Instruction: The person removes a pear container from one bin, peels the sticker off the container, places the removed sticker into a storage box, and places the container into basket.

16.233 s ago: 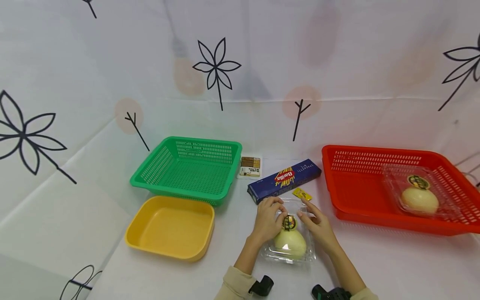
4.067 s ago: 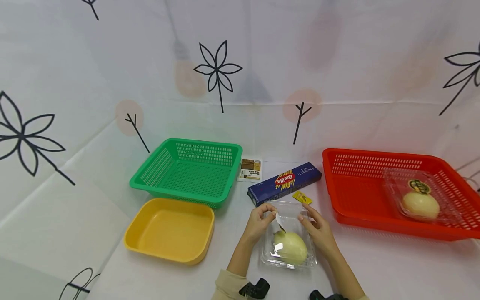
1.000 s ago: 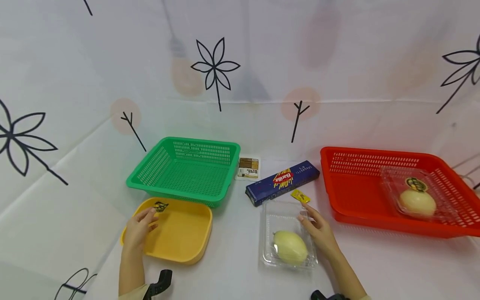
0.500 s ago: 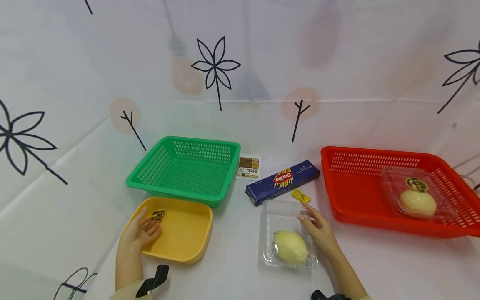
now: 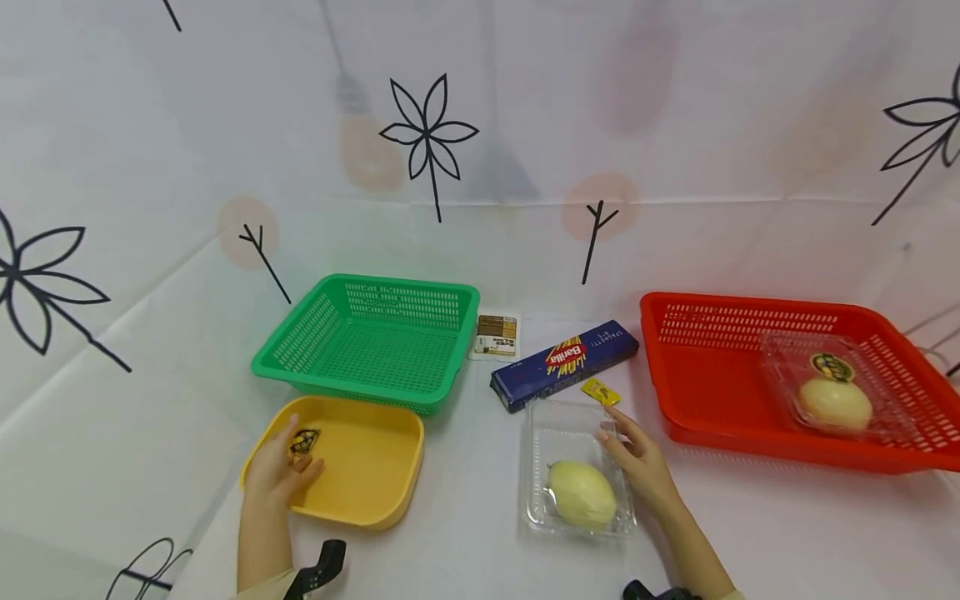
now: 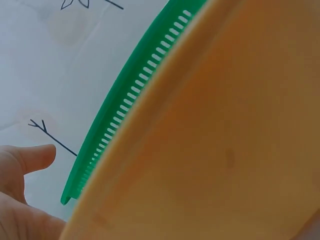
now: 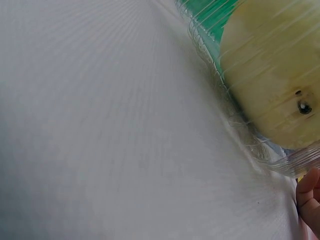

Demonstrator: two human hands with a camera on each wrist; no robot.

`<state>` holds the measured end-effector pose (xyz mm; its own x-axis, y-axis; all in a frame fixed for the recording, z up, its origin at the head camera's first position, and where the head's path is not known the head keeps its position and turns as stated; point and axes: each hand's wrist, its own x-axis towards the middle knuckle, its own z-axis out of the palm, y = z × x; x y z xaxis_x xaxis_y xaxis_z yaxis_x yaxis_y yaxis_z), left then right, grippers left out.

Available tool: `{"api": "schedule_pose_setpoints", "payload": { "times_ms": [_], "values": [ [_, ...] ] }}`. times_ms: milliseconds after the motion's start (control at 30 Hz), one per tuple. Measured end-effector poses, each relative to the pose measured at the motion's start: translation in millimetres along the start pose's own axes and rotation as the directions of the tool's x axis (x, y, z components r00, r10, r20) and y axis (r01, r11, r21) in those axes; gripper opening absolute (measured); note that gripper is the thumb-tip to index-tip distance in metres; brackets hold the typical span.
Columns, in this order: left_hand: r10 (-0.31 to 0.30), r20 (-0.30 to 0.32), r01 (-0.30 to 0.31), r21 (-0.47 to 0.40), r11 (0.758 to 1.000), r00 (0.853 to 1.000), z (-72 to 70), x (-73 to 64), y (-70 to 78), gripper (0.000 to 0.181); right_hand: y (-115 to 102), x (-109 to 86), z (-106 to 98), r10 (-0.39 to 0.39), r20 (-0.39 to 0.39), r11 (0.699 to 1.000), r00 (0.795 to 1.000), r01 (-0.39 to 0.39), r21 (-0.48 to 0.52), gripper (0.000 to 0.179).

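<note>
My left hand (image 5: 276, 467) is over the left side of the yellow plastic tray (image 5: 367, 467), thumb and fingers spread. A small black-and-gold sticker (image 5: 303, 442) shows between the thumb and index finger, over the tray floor. In the left wrist view the thumb stands straight, and the tray wall (image 6: 210, 140) fills most of the picture. My right hand (image 5: 637, 458) holds the right edge of a clear plastic clamshell box (image 5: 570, 421), thumb over the lid. Inside lies one pale yellow, melon-like fruit (image 5: 581, 493); its dark end spot shows in the right wrist view.
A green basket (image 5: 375, 392) stands behind the tray. A red basket (image 5: 705, 408) at the right holds another clamshell box with a labelled lid (image 5: 832, 368). Between the baskets lie a blue spaghetti box (image 5: 566, 365), a small yellow packet (image 5: 602, 392) and a printed card (image 5: 496, 336).
The sticker was peeled off the clamshell lid and carried left to the yellow tray. Since then the left fingers have spread, and the sticker has shifted nearer. The right hand has stayed put.
</note>
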<state>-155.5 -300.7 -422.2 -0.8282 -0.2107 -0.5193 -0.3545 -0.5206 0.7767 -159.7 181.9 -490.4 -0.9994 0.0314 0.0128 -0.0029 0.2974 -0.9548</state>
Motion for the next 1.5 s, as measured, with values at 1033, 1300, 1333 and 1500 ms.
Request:
{"api": "schedule_pose_setpoints", "payload": {
  "times_ms": [1033, 1300, 1333, 1500],
  "values": [
    [0.483, 0.429, -0.585, 0.141, 0.799, 0.763, 118.0, -48.8, -115.8, 0.032, -1.1, -1.3, 1.5, 0.015, -0.018, 1.0, 1.0, -0.015, 0.007, 0.053],
    [0.263, 0.613, -0.516, 0.279, 0.81, 0.745, 147.1, -46.5, -141.5, 0.045, -2.1, -2.4, 0.6, 0.004, -0.028, 1.0, 1.0, -0.004, 0.003, 0.051],
    [0.244, 0.626, -0.513, 0.292, 0.807, 0.741, 150.4, -46.1, -144.1, 0.046, -2.1, -2.5, 0.5, 0.006, -0.029, 1.0, 1.0, -0.006, 0.003, 0.051],
    [0.202, 0.673, -0.532, 0.329, 0.78, 0.712, 165.0, -45.4, -155.4, 0.052, 0.0, -2.3, 0.5, 0.004, -0.034, 1.0, 0.999, -0.004, 0.006, 0.051]
  ]
}}
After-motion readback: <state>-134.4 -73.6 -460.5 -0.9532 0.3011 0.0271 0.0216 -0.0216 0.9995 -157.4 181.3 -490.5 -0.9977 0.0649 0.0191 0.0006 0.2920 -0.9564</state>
